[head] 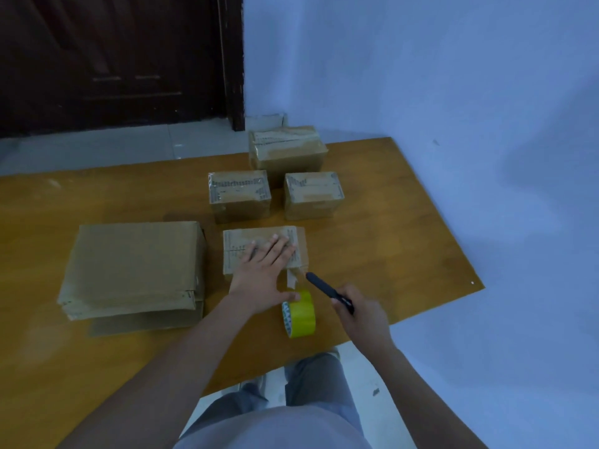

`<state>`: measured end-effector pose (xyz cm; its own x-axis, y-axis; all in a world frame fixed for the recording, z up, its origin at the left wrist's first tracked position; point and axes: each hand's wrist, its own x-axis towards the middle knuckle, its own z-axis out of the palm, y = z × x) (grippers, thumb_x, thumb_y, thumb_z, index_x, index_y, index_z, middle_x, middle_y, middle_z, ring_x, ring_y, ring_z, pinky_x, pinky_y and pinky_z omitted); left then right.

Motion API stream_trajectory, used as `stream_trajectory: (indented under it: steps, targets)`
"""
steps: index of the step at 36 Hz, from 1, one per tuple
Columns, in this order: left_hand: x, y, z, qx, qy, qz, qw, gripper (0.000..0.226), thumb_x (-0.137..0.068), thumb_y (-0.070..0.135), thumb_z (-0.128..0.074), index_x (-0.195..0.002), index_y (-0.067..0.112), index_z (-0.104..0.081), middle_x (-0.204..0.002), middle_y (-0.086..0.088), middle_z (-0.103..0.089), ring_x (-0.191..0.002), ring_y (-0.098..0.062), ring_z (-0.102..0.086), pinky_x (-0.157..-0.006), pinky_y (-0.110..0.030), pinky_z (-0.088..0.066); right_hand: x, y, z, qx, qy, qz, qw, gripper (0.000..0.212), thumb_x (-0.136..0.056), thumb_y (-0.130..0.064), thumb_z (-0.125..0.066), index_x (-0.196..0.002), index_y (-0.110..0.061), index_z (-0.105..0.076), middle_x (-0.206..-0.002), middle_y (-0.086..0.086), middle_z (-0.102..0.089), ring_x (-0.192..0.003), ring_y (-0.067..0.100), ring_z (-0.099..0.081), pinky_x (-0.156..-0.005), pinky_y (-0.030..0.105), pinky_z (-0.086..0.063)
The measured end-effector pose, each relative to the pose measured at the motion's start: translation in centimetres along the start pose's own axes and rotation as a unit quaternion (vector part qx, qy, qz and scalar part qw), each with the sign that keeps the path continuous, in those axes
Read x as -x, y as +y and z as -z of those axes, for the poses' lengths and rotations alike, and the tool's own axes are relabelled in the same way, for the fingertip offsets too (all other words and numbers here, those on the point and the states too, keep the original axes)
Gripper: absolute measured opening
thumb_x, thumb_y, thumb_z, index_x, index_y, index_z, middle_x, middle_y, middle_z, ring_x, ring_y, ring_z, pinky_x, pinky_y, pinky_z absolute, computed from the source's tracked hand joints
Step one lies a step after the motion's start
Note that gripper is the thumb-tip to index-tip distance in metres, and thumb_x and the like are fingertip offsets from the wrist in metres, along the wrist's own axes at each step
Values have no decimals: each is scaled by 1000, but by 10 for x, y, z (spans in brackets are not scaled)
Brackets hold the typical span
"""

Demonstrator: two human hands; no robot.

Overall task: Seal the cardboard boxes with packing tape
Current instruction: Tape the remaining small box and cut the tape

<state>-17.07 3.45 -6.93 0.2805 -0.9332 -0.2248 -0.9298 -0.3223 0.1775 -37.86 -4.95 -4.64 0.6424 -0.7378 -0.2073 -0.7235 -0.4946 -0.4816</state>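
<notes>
Lying at the left of the wooden tabletop (405, 241) is a large flat cardboard box (133, 267), resting on what looks like a flattened sheet of cardboard. Just right of it sits a small cardboard box (233, 251), and the left hand (264, 270) lies on its top with fingers straight and spread, pressing down flat. A strip of tape (291, 278) runs from the near edge of this box down to a yellow tape roll (303, 314), which stands on edge on the tabletop just beside the left thumb. Behind the small box, two more taped boxes (239, 196) stand side by side, slightly apart, and a larger taped box (287, 150) sits at the far edge behind them. Furthest right, the right hand (359, 314) has its fingers curled round a dark cutter (327, 290), whose tip points at the tape strip between box and roll.
</notes>
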Motion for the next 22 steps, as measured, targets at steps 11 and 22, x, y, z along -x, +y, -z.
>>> stream_trajectory:
  steps: [11, 22]
  targets:
    - [1, 1, 1, 0, 12, -2, 1000, 101, -80, 79, -37, -151, 27, 12, -159, 8, 15, -145, -12, 19, -114, -40, 15, -9, -23, 0, 80, -10, 42, 996, 24, -96, -34, -49, -107, -15, -58, -79, 4, -65, -61, 15, -48, -43, 17, -22]
    - [1, 0, 1, -1, 12, -7, 1000, 102, -80, 79, -37, -151, 26, 13, -159, 7, 17, -144, -12, 21, -114, -40, 16, -22, -12, -2, 87, 11, -24, 996, 20, -96, -32, -49, -103, -14, -54, -71, 1, -58, -59, 19, -53, -41, 23, -28]
